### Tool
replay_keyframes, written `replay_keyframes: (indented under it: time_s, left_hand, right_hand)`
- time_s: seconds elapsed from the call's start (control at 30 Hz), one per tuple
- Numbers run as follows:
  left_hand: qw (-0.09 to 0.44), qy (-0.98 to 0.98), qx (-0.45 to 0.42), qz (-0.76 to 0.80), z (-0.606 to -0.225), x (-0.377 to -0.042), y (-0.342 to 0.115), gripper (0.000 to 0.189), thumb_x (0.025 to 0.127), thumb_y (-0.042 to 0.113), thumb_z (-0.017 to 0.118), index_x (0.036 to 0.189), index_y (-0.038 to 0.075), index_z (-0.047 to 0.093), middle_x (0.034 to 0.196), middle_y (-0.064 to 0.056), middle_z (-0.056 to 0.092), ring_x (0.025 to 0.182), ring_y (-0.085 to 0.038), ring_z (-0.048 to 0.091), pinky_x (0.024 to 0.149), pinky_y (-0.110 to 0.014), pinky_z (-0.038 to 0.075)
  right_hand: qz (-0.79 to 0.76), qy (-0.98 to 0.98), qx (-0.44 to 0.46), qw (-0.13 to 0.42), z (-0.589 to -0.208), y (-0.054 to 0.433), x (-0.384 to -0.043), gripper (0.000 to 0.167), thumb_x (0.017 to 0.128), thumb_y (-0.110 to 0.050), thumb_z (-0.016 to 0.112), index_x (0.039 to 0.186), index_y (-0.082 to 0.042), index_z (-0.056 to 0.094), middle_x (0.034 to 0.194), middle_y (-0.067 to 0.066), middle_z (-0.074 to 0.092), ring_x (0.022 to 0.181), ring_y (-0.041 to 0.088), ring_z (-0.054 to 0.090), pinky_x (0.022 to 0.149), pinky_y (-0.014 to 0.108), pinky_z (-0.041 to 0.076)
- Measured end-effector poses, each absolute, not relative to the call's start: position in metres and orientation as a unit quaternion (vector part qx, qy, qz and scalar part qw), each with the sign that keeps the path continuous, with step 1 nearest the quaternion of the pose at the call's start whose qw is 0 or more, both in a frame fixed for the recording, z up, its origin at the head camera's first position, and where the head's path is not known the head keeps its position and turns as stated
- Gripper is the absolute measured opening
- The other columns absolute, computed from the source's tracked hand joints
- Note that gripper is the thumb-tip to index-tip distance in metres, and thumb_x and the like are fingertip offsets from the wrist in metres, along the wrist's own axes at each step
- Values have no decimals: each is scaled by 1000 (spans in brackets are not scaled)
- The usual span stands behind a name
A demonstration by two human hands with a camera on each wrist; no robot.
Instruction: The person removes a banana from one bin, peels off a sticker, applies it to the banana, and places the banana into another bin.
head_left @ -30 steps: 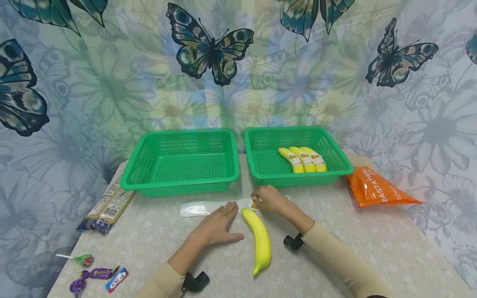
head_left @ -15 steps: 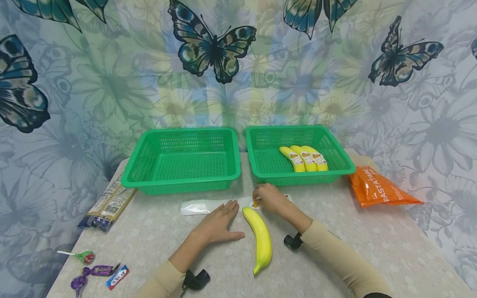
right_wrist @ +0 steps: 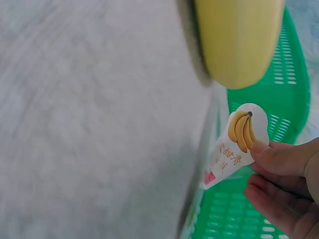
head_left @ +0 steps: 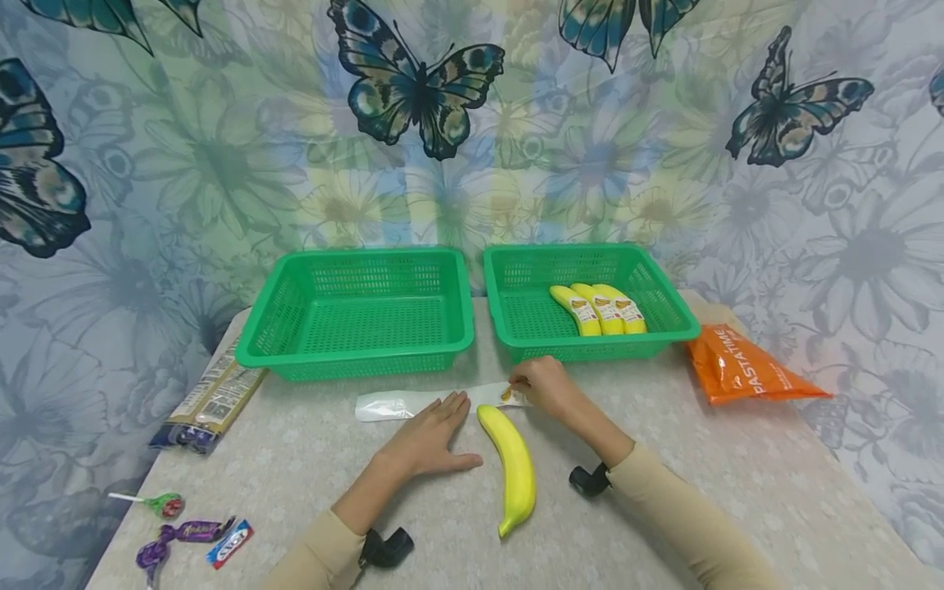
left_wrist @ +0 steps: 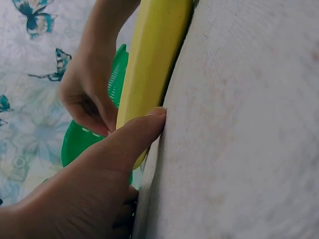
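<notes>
My left hand point(head_left: 426, 442) lies with straight fingers across a white backing strip point(head_left: 387, 407) on the table, thumb spread toward a yellow banana point(head_left: 512, 467). Between finger and thumb, my right hand point(head_left: 549, 388) pinches a white sticker point(right_wrist: 233, 144) at its edge. Printed on the sticker are a banana bunch and some lettering. In the right wrist view the sticker stands raised, its lower tip down by the strip. The loose banana lies just below the strip, between both hands; it bears no label on the side that shows.
Two green baskets stand behind: the left basket point(head_left: 354, 360) and the right basket point(head_left: 590, 347), which holds three labelled bananas point(head_left: 606, 310). An orange packet point(head_left: 748, 369) lies at right. At left are a gold packet point(head_left: 210, 401), a lollipop point(head_left: 164, 504) and wrapped sweets point(head_left: 197, 531).
My right hand has drawn slightly to the right and up, and the sticker it pinches now lifts from the strip. My left hand and the loose banana stay in place.
</notes>
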State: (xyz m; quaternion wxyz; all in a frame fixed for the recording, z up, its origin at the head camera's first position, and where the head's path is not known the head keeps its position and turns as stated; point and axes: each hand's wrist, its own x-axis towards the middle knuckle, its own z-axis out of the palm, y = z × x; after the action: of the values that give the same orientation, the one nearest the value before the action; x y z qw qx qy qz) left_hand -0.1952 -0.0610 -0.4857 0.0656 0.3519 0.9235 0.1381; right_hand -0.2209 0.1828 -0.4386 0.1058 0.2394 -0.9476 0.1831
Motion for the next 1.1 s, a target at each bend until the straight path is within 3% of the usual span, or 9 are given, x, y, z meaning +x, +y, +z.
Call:
replay_keyframes:
  time_s: [0.37,0.67,1.1]
  left_hand:
    - [70,926,343,140,-489,-195,-61,99,84,69,56,151,0,33,160,-15,28,150,-27,24,123,-43,23]
    - [49,924,351,140,-484,-196,-59,101,84,69,58,150,-3,31,160,-18,25,150,-32,21,123,-49,18]
    - [40,922,340,179,-485,-191,-55,108,82,66,63,153,-4,21,161,-20,20,151,-32,19,123,-49,20]
  right_hand:
    - [260,-938,183,139,-420,207,-204,5,85,-10,75,88,-8,78,82,3,75,73,12,68,66,27,56]
    - [317,-930,135,131,-413,212,-190,8,86,-13,74,91,-8,77,83,3,75,72,12,68,63,23,56]
    - [335,-926,124,122,-408,212,-177,8,86,-15,74,91,-8,77,83,3,75,71,10,67,61,20,53]
